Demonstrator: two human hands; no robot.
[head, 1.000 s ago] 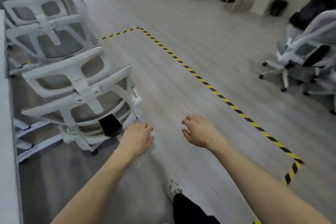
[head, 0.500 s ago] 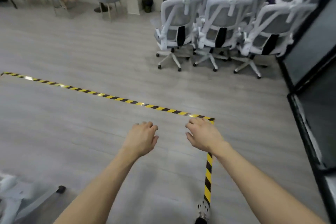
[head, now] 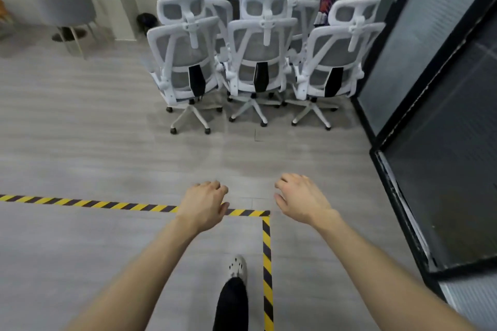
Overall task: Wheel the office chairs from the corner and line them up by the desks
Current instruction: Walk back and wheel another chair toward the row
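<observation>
Five white office chairs [head: 258, 62] with grey mesh backs and headrests are standing clustered in the room's far corner: three in front, two behind (backs facing the viewer). The left hand [head: 204, 203] and right hand [head: 301, 199] are hovering loosely spread, holding nothing, well apart from them. Yellow-black striped tape [head: 266, 263] is cornering across the grey plank floor [head: 107, 156].

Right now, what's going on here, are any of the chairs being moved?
No chair is in hand. The person walks toward a cluster of white mesh-backed office chairs parked in the corner beside the dark glass partition. The left hand and right hand are out in front, loosely open, with no grip on anything. One shoe is stepping beside the yellow-and-black floor tape.
</observation>
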